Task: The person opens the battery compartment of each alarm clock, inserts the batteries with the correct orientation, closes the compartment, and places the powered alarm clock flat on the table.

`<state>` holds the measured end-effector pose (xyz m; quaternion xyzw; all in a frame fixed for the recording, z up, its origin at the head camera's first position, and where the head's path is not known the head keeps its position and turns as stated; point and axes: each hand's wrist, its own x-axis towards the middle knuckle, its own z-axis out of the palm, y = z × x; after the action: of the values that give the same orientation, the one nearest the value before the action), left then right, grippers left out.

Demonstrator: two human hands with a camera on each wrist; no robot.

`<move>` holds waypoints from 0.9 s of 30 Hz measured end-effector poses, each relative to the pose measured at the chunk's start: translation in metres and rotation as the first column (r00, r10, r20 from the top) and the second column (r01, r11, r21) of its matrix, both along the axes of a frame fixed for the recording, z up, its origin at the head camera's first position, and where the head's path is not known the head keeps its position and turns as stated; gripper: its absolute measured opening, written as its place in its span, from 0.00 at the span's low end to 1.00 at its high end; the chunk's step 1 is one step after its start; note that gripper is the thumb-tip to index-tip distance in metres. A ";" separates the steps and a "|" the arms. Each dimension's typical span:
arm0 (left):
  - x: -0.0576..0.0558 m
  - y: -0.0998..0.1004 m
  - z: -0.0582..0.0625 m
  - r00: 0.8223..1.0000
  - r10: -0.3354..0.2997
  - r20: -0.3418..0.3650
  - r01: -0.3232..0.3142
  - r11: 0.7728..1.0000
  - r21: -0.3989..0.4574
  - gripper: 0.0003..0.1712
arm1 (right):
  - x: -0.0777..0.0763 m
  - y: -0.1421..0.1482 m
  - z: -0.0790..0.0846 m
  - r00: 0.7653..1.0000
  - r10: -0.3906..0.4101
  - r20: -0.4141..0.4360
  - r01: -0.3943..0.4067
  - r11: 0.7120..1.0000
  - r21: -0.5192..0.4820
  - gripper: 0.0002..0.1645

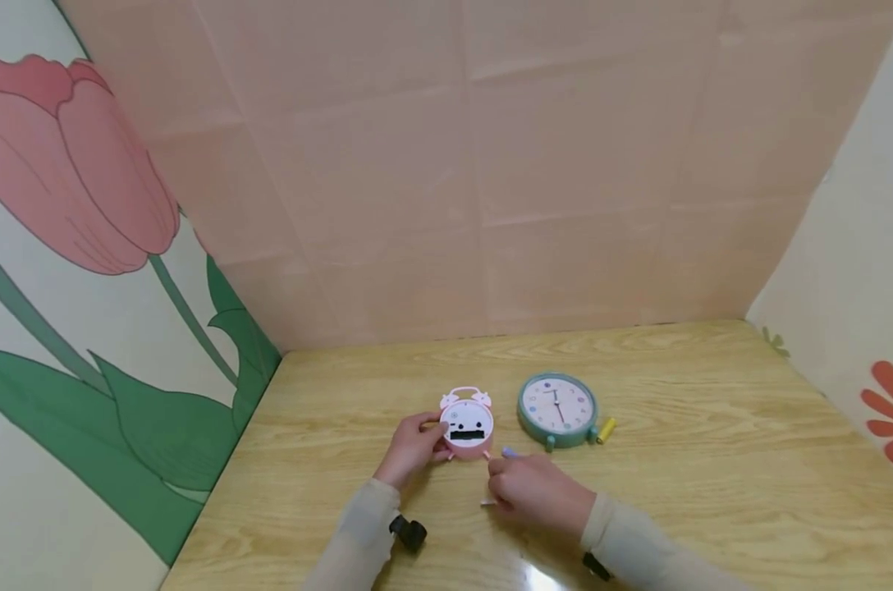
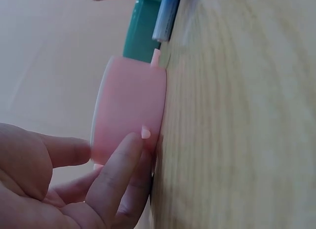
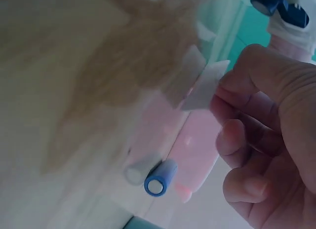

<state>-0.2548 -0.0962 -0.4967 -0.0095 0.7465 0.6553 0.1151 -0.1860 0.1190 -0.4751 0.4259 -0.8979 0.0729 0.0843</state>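
The left hand [image 1: 409, 447] grips the round pink plastic-looking alarm clock [image 1: 467, 420], I'd say to steady it, while the right hand [image 1: 533, 488] pinches a flat white slip [image 3: 206, 88].

sleeves [image 1: 361, 525]: pale, seemingly beige | wrist devices [image 1: 411, 535]: black, blocky

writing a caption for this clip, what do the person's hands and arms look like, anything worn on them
Both the left hand and the right hand are ungloved. Long, pale off-white sleeves cover the forearms down to the wrists. A small black device sits at the left wrist, and a black piece shows at the right sleeve.
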 end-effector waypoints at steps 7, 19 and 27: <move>-0.008 0.006 0.002 1.000 0.017 -0.006 -0.017 1.000 -0.007 0.22 | 0.000 -0.002 -0.004 0.999 0.013 -0.038 -0.012 0.999 0.030 0.15; -0.011 0.007 0.003 1.000 0.022 0.001 -0.022 1.000 0.006 0.21 | -0.006 0.006 0.001 0.980 -0.199 -0.016 0.199 0.980 -0.025 0.08; -0.010 0.007 0.002 1.000 0.007 -0.026 -0.007 1.000 0.002 0.20 | -0.014 0.012 -0.006 0.920 -0.385 0.077 0.391 0.917 -0.079 0.11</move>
<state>-0.2647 -0.0894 -0.4945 -0.0034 0.7472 0.6566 0.1031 -0.2003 0.1312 -0.4808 0.2325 -0.9623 0.1090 0.0900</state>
